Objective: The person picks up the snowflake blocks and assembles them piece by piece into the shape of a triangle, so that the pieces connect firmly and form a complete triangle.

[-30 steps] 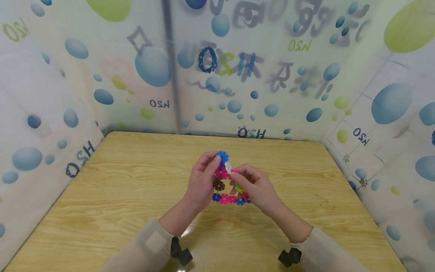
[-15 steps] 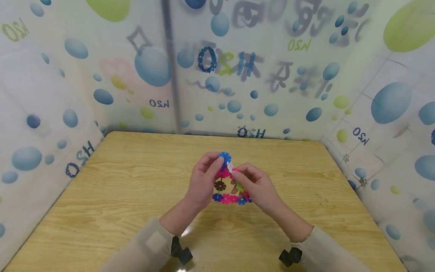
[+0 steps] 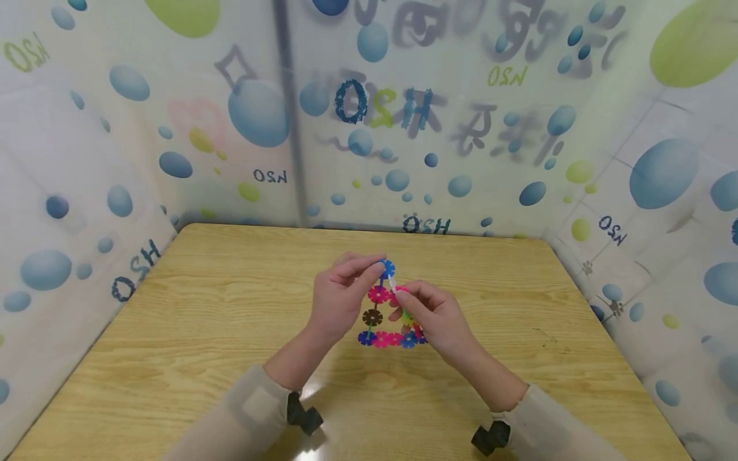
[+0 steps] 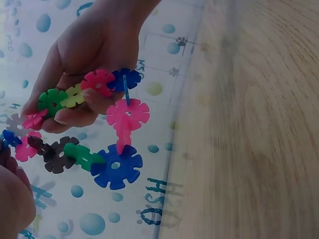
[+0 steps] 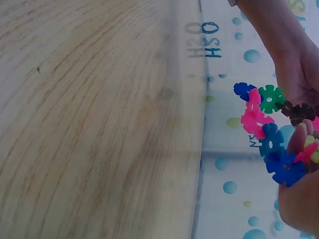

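Toy: chain of plastic snowflake discs (image 3: 385, 314), linked into a ring, held over the middle of the wooden table (image 3: 190, 333).
Axis: long way runs up and down; blue disc (image 3: 387, 268) on top, bottom row sits level just above the wood.
Left hand (image 3: 337, 301): my thumb and fingertips pinch the top blue disc.
Right hand (image 3: 434, 320): my fingers curl round the ring's right side, pinching its discs.
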Demonstrator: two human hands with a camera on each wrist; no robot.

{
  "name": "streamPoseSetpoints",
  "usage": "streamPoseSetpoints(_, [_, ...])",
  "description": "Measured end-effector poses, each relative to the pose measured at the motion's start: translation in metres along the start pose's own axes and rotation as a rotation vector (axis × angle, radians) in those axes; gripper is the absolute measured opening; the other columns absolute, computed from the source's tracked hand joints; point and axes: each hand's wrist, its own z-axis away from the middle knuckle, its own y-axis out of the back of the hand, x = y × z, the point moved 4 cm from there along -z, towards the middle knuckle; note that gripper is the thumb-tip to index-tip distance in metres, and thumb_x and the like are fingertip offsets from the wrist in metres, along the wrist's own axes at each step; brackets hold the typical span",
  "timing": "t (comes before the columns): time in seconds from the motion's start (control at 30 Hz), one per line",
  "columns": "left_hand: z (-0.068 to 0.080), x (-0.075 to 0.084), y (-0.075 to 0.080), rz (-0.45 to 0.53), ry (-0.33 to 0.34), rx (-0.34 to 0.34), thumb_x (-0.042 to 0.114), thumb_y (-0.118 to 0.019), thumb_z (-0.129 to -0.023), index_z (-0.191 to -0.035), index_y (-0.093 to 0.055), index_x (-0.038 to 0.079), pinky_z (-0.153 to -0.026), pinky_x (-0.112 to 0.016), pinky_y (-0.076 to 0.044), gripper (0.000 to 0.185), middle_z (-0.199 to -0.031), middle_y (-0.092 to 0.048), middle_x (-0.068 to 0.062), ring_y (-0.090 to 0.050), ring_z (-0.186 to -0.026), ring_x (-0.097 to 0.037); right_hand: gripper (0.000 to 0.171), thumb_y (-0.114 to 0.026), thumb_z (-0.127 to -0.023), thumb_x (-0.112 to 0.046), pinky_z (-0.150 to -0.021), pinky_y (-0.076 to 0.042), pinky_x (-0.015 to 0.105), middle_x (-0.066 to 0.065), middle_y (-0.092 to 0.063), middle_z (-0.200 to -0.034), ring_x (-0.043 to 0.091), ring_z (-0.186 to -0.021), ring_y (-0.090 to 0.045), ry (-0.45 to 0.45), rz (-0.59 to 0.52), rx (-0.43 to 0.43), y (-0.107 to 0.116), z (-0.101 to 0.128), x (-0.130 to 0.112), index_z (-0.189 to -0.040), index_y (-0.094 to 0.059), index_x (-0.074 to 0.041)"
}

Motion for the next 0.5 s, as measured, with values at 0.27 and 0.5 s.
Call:
streamPoseSetpoints(0.27, [-0.0054,0.0043,0.0026,-0.119,0.038,-0.048,0.016,-0.077,-0.105,-0.123,-0.084,0.006,-0.069,-0.020,-0.051,0.022,-0.103,-0.074,-0.006,-0.060,-0.087,-0.014,0.026,-0.064,-0.113,-0.028,-0.070,-0.064,0.027,0.005,-0.072,-0.099,0.013,-0.085,-0.072,-0.036,-0.012,0.056,0.0038,0.0014,0.0038,-0.117,-0.073,-0.004])
streamPoseSetpoints(0.5, [-0.0076,0.0083,0.0037,-0.164,0.040,-0.094,0.015,-0.077,-0.104,-0.122,-0.084,0.009,-0.067,-0.021,-0.052,0.021,-0.103,-0.075,-0.010,-0.060,-0.085,-0.016,0.027,-0.063,-0.114,-0.028,-0.068,-0.066,0.030,0.002,-0.072,-0.097,0.013,-0.085,-0.072,-0.021,-0.027,0.036,0.0013,0.0017,0.0059,-0.118,-0.074,-0.003])
